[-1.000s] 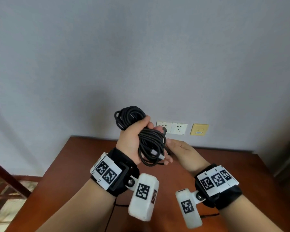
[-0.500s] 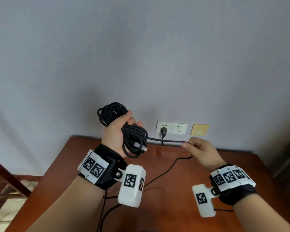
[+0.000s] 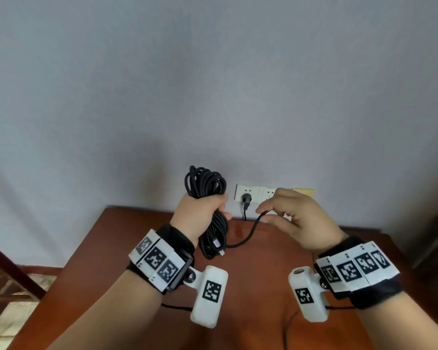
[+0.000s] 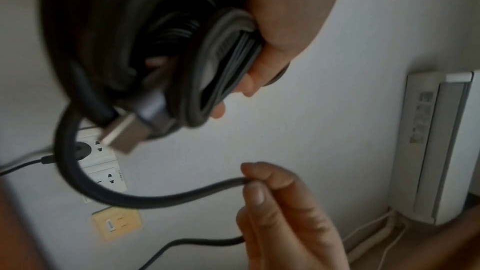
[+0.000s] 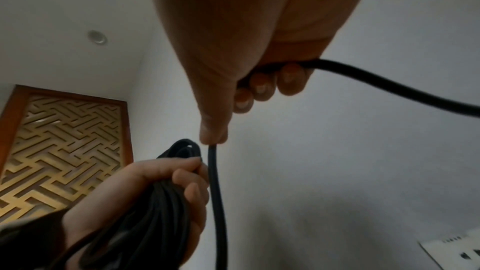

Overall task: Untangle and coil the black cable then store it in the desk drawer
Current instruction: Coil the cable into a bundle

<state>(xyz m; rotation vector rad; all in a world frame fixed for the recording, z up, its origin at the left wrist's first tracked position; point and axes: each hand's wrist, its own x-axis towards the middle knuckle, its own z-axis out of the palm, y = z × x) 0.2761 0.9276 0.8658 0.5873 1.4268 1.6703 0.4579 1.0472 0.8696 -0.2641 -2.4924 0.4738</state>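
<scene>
My left hand (image 3: 208, 208) grips a coiled bundle of black cable (image 3: 205, 183), held upright above the back of the desk. A silver connector (image 3: 216, 245) hangs among the lower loops. One loose strand (image 3: 248, 236) sags from the bottom of the coil and rises to my right hand (image 3: 263, 215), which pinches it between thumb and forefinger. In the left wrist view the coil (image 4: 130, 38) and connector (image 4: 124, 132) fill the top, and the right hand (image 4: 249, 182) pinches the strand (image 4: 155, 200). The right wrist view has the strand (image 5: 215, 192) beside my left hand (image 5: 182, 182). No drawer is in view.
The brown wooden desk (image 3: 263, 274) stands against a grey wall. White wall sockets (image 3: 261, 193) hold a black plug (image 3: 246, 199); a yellow plate (image 3: 305, 192) sits beside them. A white air conditioner (image 4: 436, 147) stands at the right, a lattice screen (image 5: 64, 151) at the left.
The hands drew apart with the strand taut, then came back together. The strand now hangs slack in a loop, and the coil is up in front of the sockets.
</scene>
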